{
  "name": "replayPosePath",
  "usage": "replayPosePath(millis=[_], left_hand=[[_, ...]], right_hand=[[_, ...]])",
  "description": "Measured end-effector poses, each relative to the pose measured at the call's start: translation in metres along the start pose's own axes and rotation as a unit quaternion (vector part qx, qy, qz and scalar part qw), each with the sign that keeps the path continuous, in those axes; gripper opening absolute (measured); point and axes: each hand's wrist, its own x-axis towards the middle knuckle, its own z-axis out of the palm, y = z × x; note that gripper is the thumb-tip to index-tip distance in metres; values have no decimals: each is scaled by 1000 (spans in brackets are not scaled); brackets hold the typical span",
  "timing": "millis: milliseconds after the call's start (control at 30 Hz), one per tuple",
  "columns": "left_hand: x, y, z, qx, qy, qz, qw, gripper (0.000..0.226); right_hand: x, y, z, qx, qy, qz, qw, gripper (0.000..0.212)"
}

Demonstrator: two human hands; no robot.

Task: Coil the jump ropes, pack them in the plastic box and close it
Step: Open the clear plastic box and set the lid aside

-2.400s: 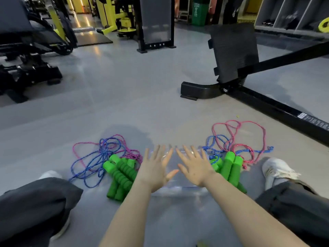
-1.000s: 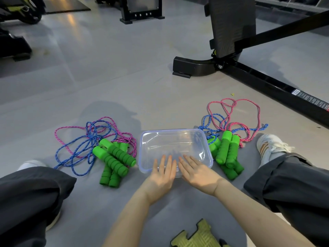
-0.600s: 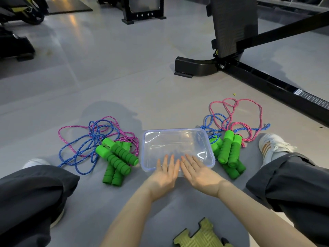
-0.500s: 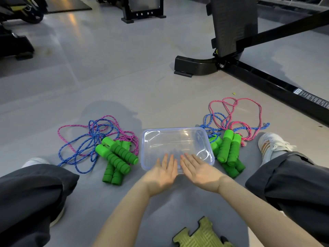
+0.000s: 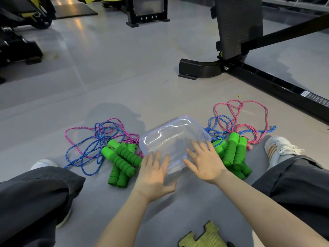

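The left rope pile (image 5: pixel 99 139), pink and blue cords tangled with green foam handles (image 5: pixel 121 157), lies on the floor left of the left hand (image 5: pixel 153 173). That grip is spread flat, fingers apart, at the near edge of the clear plastic box (image 5: pixel 170 138) (contact hard to confirm through the transparent wall). The box's long axis runs diagonally, near-left to far-right. The right hand (image 5: pixel 206 163), also open, rests on its near-right corner. The right rope pile (image 5: pixel 238 122) lies just beyond, its handles partly hidden.

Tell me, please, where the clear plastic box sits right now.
In the head view, the clear plastic box sits on the grey floor at centre, between two piles of green-handled jump ropes, with both hands at its near edge.
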Motion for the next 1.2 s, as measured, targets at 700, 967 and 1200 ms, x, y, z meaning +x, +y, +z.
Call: replayPosePath(millis=[700,967,1200], left_hand=[[5,-7,33,77,219,149,961,60],[9,-2,27,174,129,210,953,38],[8,-3,24,280,125,233,923,57]], right_hand=[[15,1,12,22,82,-148,985,42],[-10,-19,29,-47,229,-243,941,17],[-12,-21,28,-117,214,-274,930,49]])
